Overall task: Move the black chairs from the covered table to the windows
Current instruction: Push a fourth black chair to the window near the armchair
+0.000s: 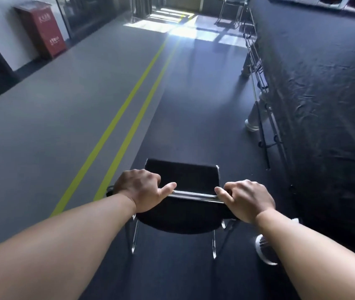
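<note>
Black chair (183,178) beside covered table (324,83), left hand (142,189) and right hand (248,200) fingers (235,187) clamped on its chrome rail (194,194)

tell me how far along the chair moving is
Done: a far chair seems to stand at the sunlit end already. In hand: left hand and right hand grip the top bar of the black chair, beside the covered table. Left: carry it there; chrome frames along the table may be more chairs.

There are two black padded chrome-framed chairs (183,180) (229,11), two yellow floor stripes (114,123), one red metal cabinet (42,31), and one black-draped table (324,83).
</note>
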Demonstrator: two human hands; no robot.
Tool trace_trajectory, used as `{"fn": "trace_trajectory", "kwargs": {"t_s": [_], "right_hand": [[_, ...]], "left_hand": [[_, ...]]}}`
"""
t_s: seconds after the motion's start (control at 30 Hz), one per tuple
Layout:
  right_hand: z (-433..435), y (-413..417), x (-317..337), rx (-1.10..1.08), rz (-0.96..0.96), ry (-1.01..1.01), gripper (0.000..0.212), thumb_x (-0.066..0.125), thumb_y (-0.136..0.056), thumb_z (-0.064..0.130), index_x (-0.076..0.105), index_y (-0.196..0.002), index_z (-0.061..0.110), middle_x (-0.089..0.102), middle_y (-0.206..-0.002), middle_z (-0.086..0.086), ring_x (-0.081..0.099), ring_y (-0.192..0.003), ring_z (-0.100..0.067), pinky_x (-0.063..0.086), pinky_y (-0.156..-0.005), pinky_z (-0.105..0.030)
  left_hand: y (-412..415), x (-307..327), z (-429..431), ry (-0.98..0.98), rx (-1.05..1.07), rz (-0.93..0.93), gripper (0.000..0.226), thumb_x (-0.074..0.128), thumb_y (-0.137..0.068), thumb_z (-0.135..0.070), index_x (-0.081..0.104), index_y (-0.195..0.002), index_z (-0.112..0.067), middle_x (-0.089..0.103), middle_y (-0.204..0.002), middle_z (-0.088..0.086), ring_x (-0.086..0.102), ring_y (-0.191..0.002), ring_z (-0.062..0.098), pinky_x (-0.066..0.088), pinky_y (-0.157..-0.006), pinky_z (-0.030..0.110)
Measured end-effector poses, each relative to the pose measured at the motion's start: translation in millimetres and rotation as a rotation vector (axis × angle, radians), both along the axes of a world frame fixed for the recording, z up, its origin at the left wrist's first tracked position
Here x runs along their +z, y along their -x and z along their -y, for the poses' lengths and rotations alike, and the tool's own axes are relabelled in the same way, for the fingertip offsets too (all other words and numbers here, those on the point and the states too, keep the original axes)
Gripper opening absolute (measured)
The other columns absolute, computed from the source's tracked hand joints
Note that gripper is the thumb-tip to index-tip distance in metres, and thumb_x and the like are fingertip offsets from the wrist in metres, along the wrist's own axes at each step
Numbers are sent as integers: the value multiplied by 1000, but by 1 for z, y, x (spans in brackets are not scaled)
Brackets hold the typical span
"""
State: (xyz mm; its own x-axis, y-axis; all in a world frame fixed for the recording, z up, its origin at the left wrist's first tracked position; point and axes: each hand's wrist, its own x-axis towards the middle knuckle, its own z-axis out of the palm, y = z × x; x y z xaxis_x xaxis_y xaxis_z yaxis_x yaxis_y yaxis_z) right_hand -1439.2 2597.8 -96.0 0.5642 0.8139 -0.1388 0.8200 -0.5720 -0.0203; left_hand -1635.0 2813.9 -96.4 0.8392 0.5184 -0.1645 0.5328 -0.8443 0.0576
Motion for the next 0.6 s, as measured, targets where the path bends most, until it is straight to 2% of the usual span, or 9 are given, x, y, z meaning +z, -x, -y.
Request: {"fn": "trace_trajectory", "kwargs": {"t_s": [0.43, 0.6], "right_hand": [[-119, -156, -4, 42, 0, -44, 63, 26, -92, 75, 68, -88, 28, 72, -89, 2, 66, -89, -27, 39, -68, -34], [-167, -194, -2, 36, -2, -64, 58, 28, -93, 74, 56, -72, 27, 70, -85, 0, 65, -88, -29, 36, -67, -34]], "left_hand": [[-145, -6, -111, -43, 19, 41, 62, 21, -90, -77, 60, -85, -29, 66, -87, -5, 63, -88, 22, 36, -68, 32], [-189, -5, -165, -61, 4, 69, 61, 24, -90, -77, 64, -93, -30, 67, -91, -5, 63, -91, 24, 35, -67, 33]]}}
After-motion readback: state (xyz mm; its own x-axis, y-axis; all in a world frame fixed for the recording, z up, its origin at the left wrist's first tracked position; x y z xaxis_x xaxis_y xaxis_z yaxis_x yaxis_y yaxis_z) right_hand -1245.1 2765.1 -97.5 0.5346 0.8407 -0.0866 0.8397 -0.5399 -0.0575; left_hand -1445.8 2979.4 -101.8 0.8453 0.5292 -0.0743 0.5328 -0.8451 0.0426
